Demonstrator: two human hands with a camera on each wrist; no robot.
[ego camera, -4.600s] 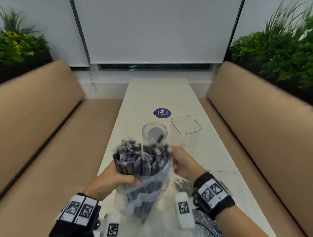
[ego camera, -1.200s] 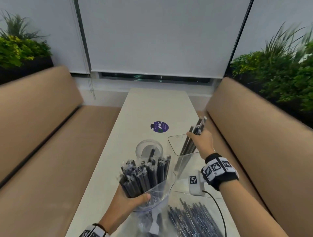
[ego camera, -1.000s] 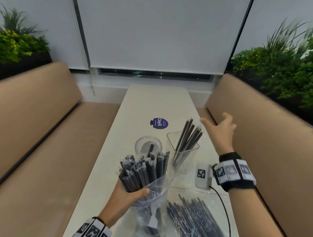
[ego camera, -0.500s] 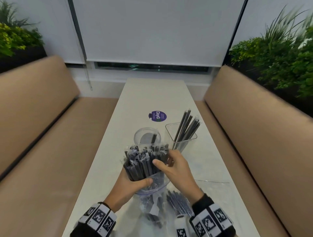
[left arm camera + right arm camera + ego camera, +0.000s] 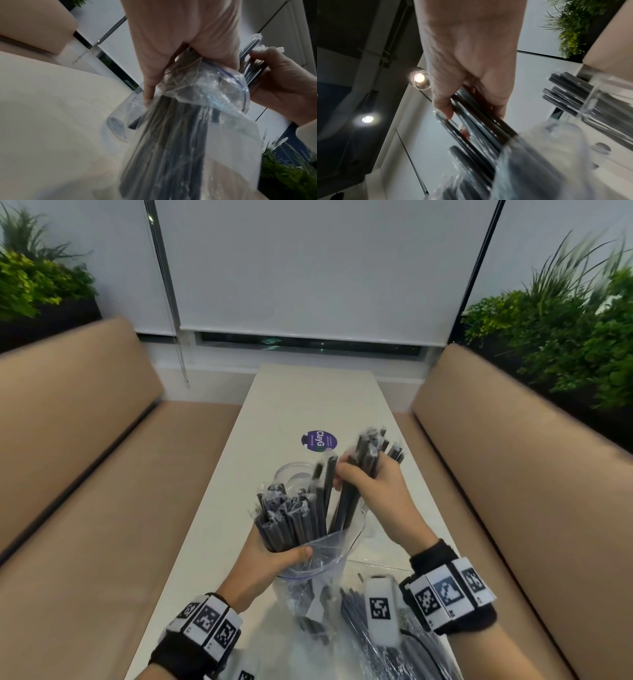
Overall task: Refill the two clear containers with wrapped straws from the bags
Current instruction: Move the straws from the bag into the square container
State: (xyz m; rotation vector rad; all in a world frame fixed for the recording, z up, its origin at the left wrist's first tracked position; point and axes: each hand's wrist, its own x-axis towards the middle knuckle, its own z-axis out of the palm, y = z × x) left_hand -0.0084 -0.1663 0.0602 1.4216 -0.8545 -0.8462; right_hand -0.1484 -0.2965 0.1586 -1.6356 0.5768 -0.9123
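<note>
Left hand [image 5: 274, 556] wrapped around the bag [image 5: 318, 559] near its mouth, thumb across the front, holding it upright above the near end of the table [image 5: 308, 398]. Dark wrapped straws [image 5: 291, 515] standing in the bag, long axes near vertical, crimped tops fanned above the opening. Right hand [image 5: 373, 491] closed on a bunch [image 5: 359, 474] half drawn from the bag: long axis tilted up and away, upper ends pointing toward the far right, lower ends inside the mouth. Round container [image 5: 294, 474] just behind the bag, a single straw in it as far as can be told. Square container [image 5: 607, 97] beside it, with several straws leaning out, seen only in the right wrist view. Second bag [image 5: 394, 642] flat on the near table, straws lengthwise.
</note>
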